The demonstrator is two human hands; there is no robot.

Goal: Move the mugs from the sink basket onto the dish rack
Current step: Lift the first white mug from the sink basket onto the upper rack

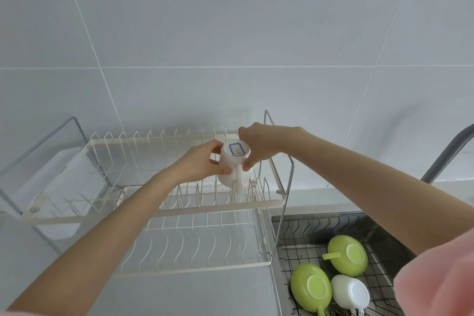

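A white mug (pixel 232 161) is held upside down over the right end of the upper tier of the cream wire dish rack (pixel 154 209). Its base carries a blue-edged label and its handle points toward me. My left hand (pixel 202 163) grips its left side and my right hand (pixel 259 146) grips its right side. The wire sink basket (pixel 297 236) at lower right holds two green mugs (pixel 347 255), (pixel 311 287) and one white mug (pixel 350 292), all upside down.
The rack has a lower tier (pixel 195 246) of curved wires and a steel frame (pixel 288 187). A grey faucet (pixel 446 154) rises at the right edge. A tiled wall (pixel 230 33) stands close behind the rack. A pink sleeve (pixel 436 277) fills the lower right corner.
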